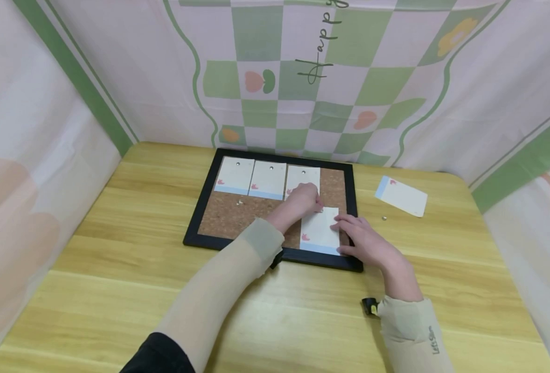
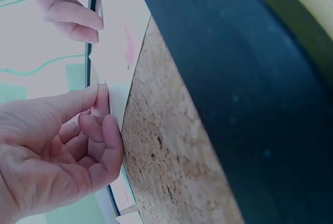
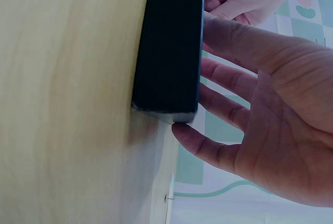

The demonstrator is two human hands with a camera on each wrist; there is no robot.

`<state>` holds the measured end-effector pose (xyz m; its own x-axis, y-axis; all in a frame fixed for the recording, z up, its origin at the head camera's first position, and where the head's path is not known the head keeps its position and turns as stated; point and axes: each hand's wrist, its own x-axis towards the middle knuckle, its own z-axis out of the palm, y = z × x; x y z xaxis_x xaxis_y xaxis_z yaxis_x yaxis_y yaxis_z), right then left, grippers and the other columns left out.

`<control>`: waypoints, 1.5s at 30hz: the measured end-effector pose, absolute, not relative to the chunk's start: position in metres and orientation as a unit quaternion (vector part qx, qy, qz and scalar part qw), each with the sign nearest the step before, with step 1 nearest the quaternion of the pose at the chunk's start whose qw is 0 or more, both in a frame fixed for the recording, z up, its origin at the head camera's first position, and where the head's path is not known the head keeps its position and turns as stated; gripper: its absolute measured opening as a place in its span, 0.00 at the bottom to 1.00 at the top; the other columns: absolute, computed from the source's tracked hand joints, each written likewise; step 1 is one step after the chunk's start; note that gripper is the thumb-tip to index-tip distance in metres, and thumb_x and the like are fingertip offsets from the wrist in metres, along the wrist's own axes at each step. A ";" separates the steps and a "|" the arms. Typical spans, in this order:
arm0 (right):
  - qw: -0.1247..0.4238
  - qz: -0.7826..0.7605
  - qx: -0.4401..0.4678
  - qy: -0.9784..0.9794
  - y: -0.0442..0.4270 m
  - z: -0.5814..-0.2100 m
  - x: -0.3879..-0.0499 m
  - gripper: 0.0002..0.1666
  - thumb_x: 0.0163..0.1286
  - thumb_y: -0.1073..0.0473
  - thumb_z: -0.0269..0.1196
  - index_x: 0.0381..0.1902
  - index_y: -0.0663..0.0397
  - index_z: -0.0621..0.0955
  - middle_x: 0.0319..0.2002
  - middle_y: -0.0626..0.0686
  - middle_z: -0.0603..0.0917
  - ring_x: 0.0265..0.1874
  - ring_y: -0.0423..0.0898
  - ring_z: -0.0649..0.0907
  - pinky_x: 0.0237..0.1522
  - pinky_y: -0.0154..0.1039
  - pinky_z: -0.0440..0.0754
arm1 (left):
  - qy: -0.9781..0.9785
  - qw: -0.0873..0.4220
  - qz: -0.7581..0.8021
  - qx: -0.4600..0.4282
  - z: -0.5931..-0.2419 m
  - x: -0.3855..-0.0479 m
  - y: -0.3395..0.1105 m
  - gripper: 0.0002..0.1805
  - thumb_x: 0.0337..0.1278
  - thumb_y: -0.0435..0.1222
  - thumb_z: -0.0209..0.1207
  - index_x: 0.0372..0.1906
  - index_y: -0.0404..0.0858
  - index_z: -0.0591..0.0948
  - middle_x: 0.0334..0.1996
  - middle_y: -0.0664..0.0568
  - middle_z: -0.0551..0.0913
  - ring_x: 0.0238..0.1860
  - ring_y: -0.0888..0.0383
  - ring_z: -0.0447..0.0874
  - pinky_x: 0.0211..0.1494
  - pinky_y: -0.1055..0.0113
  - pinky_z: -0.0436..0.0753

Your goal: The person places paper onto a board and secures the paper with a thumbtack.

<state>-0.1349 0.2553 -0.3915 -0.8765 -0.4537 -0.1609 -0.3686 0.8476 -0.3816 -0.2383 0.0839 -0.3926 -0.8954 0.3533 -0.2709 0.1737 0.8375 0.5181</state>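
A cork board in a black frame lies on the wooden table. Near its lower right, a white card with a blue bottom strip lies on the cork. At the card's top edge my left hand pinches a small thumbtack between thumb and index finger; the left wrist view shows this pinch from the side. My right hand rests its spread, fairly straight fingers on the card's right side and the frame. Three similar cards, one of them the leftmost card, are tacked along the board's top.
Right of the board lie a loose white card and a single thumbtack. Several small shiny pieces sit on the cork below the top row. A patterned curtain hangs behind the table and along both sides.
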 end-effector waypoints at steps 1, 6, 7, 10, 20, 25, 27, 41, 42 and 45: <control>0.124 -0.172 -0.216 0.953 0.256 -0.392 -0.135 0.27 0.66 0.62 0.68 0.62 0.64 0.78 0.69 0.67 0.71 0.65 0.67 0.69 0.67 0.64 0.70 | 0.942 0.181 0.247 0.140 -0.392 -0.238 0.084 0.06 0.62 0.40 0.66 0.41 0.46 0.89 0.42 0.57 0.90 0.42 0.60 0.86 0.47 0.71 0.83; 0.126 -0.173 -0.215 0.953 0.256 -0.391 -0.135 0.27 0.66 0.62 0.68 0.62 0.64 0.77 0.69 0.67 0.70 0.65 0.66 0.69 0.67 0.64 0.70 | 0.944 0.181 0.241 0.136 -0.390 -0.237 0.086 0.06 0.62 0.40 0.66 0.42 0.45 0.88 0.41 0.57 0.90 0.39 0.61 0.85 0.42 0.72 0.82; 0.127 -0.172 -0.215 0.953 0.256 -0.391 -0.136 0.27 0.66 0.62 0.68 0.62 0.64 0.77 0.69 0.67 0.70 0.65 0.67 0.69 0.67 0.64 0.70 | 0.944 0.181 0.241 0.134 -0.390 -0.237 0.086 0.06 0.62 0.40 0.66 0.41 0.45 0.88 0.40 0.57 0.89 0.39 0.61 0.85 0.41 0.73 0.82; 0.127 -0.171 -0.216 0.953 0.256 -0.391 -0.136 0.28 0.66 0.62 0.68 0.62 0.64 0.77 0.69 0.67 0.70 0.65 0.67 0.69 0.67 0.64 0.70 | 0.945 0.182 0.241 0.127 -0.390 -0.237 0.087 0.06 0.61 0.40 0.67 0.41 0.44 0.88 0.39 0.56 0.89 0.37 0.61 0.84 0.39 0.74 0.81; 0.128 -0.170 -0.214 0.953 0.255 -0.391 -0.136 0.27 0.66 0.61 0.68 0.62 0.64 0.78 0.69 0.67 0.70 0.65 0.66 0.69 0.67 0.63 0.70 | 0.945 0.180 0.241 0.131 -0.392 -0.237 0.087 0.08 0.61 0.38 0.67 0.44 0.44 0.88 0.42 0.55 0.90 0.41 0.60 0.86 0.43 0.73 0.83; 0.129 -0.171 -0.212 0.954 0.255 -0.391 -0.137 0.28 0.66 0.61 0.68 0.62 0.64 0.77 0.69 0.67 0.70 0.65 0.66 0.69 0.67 0.64 0.70 | 0.946 0.176 0.238 0.133 -0.392 -0.237 0.086 0.09 0.60 0.39 0.68 0.44 0.42 0.88 0.42 0.55 0.89 0.40 0.59 0.85 0.42 0.72 0.83; 0.131 -0.171 -0.211 0.954 0.256 -0.392 -0.137 0.28 0.66 0.61 0.68 0.62 0.64 0.77 0.69 0.67 0.70 0.66 0.66 0.69 0.68 0.63 0.69 | 0.947 0.174 0.234 0.136 -0.393 -0.237 0.087 0.08 0.61 0.39 0.67 0.43 0.42 0.88 0.41 0.55 0.89 0.40 0.59 0.86 0.42 0.72 0.83; 0.126 -0.170 -0.217 0.953 0.256 -0.391 -0.136 0.27 0.66 0.61 0.68 0.62 0.64 0.78 0.69 0.67 0.71 0.65 0.67 0.69 0.67 0.64 0.70 | 0.951 0.150 0.206 0.173 -0.399 -0.233 0.088 0.08 0.65 0.38 0.63 0.45 0.43 0.89 0.42 0.53 0.91 0.40 0.59 0.88 0.41 0.72 0.85; 0.126 -0.170 -0.217 0.953 0.256 -0.391 -0.136 0.27 0.66 0.61 0.68 0.61 0.64 0.78 0.69 0.67 0.71 0.65 0.67 0.69 0.67 0.64 0.70 | 0.951 0.148 0.209 0.174 -0.399 -0.233 0.087 0.08 0.65 0.38 0.63 0.44 0.42 0.89 0.41 0.53 0.91 0.40 0.59 0.88 0.41 0.71 0.85; 0.123 -0.169 -0.217 0.953 0.256 -0.391 -0.136 0.27 0.66 0.61 0.69 0.61 0.64 0.78 0.69 0.67 0.71 0.65 0.67 0.69 0.67 0.64 0.70 | 0.949 0.148 0.223 0.165 -0.400 -0.232 0.086 0.09 0.67 0.38 0.62 0.44 0.43 0.90 0.41 0.53 0.91 0.40 0.58 0.88 0.42 0.71 0.85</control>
<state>-0.1362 0.2563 -0.3914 -0.8753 -0.4560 -0.1608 -0.3727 0.8482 -0.3764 -0.2320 0.0855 -0.3997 -0.9022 0.3784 -0.2069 0.2465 0.8462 0.4725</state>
